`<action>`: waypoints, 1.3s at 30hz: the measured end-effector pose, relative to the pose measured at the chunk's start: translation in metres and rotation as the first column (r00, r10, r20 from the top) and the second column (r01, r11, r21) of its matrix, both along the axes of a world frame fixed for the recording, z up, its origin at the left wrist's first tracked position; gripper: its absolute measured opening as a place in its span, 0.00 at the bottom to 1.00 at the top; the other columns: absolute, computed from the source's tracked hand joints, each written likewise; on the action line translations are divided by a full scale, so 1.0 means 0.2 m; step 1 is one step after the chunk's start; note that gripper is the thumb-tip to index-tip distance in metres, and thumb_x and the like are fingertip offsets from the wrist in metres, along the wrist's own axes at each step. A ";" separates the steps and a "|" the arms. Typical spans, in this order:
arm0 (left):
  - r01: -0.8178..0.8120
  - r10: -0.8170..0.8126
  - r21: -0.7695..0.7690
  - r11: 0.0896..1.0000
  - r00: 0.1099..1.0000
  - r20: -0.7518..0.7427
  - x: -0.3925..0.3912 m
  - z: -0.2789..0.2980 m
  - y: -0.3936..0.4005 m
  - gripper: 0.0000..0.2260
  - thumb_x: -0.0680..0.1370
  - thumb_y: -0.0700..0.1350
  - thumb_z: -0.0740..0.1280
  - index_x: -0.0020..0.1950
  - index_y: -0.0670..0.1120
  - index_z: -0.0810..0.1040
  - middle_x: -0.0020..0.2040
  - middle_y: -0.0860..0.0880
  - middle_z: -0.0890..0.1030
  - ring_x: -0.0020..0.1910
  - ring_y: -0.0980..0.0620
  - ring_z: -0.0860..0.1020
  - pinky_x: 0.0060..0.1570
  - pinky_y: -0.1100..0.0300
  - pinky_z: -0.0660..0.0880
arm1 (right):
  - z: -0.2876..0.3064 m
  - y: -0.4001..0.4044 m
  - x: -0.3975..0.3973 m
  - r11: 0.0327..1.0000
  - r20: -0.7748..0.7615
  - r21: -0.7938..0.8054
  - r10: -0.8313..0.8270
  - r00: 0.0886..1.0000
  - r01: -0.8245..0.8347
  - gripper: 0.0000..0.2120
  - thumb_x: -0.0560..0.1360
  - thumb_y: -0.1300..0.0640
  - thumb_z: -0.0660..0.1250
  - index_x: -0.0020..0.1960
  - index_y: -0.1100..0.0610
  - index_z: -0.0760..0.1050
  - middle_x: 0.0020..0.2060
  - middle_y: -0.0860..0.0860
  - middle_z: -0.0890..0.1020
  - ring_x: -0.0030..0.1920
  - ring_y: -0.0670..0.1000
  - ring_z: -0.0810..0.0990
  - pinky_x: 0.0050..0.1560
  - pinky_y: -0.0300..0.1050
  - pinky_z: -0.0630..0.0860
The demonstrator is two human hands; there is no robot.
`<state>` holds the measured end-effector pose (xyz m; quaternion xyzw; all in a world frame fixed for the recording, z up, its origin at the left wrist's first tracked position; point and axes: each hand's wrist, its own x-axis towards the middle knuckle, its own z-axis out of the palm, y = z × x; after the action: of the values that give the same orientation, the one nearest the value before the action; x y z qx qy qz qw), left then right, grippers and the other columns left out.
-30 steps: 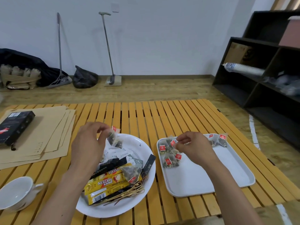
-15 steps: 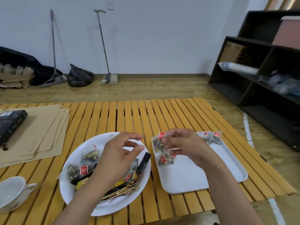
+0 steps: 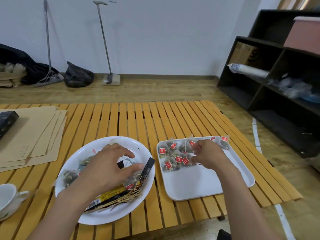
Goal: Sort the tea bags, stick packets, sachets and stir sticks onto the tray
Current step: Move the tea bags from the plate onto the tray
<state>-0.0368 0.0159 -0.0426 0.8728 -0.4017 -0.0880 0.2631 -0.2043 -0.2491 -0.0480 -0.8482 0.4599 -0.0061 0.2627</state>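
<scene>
Left hand (image 3: 110, 168): lower centre of the frame, over the white plate (image 3: 74, 212); fingers spread and curved with thumb and forefinger apart, reaching down at the plate's contents; whether they touch or hold anything cannot be told
Right hand (image 3: 210, 155): centre right, over the far part of the tray (image 3: 199, 186); fingers curled, tips at the tea bags; whether they pinch one cannot be told
Tea bags on tray (image 3: 174, 157): clear pouches with red tags, grouped in rows at the tray's far left end; one more (image 3: 224, 142) lies apart at the far right corner
Tray: white, rectangular, right of the plate, near half bare
Plate contents: further tea bags (image 3: 69, 175) on the left side; black stick packet (image 3: 147, 168) propped on the right rim; yellow stick packets (image 3: 110, 194) partly under the left wrist; stir sticks (image 3: 124, 199) bundled along the near edge
Table (image 3: 138, 118): orange slatted top bearing plate and tray
Cup (image 3: 7, 196): white, lower left edge of the frame
Brown envelopes (image 3: 34, 135): stacked at centre left, black box (image 3: 7, 120) on them
</scene>
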 end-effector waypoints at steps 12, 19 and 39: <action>0.163 -0.157 0.031 0.986 0.976 -0.150 0.06 0.03 0.06 0.11 0.63 0.56 0.82 0.41 0.59 0.84 0.50 0.63 0.79 0.51 0.64 0.77 0.51 0.68 0.66 | 0.01 0.04 0.02 0.999 -0.145 -0.021 -0.044 0.988 0.041 0.22 0.67 0.57 0.81 0.59 0.56 0.80 0.49 0.53 0.85 0.48 0.54 0.85 0.52 0.53 0.84; 0.105 -0.203 -0.280 0.954 0.914 -0.350 0.05 0.07 0.04 0.03 0.76 0.45 0.75 0.43 0.51 0.87 0.45 0.53 0.87 0.44 0.52 0.84 0.49 0.54 0.80 | 0.20 0.26 0.05 0.899 0.402 0.313 0.167 0.900 -0.306 0.15 0.67 0.55 0.82 0.52 0.50 0.83 0.46 0.49 0.87 0.44 0.49 0.86 0.40 0.44 0.81; -0.011 -0.034 -0.213 0.977 0.978 -0.207 -0.02 -0.01 -0.05 0.04 0.76 0.50 0.74 0.49 0.58 0.82 0.43 0.62 0.82 0.38 0.67 0.79 0.26 0.69 0.72 | 0.12 -0.13 -0.18 0.977 0.235 0.076 -0.210 0.949 0.197 0.06 0.73 0.64 0.72 0.42 0.54 0.83 0.43 0.49 0.85 0.39 0.49 0.79 0.37 0.48 0.76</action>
<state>-0.0409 0.0066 -0.0447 0.8230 -0.3838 -0.1375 0.3955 -0.2407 -0.2743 -0.0247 -0.7822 0.5094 -0.1245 0.3366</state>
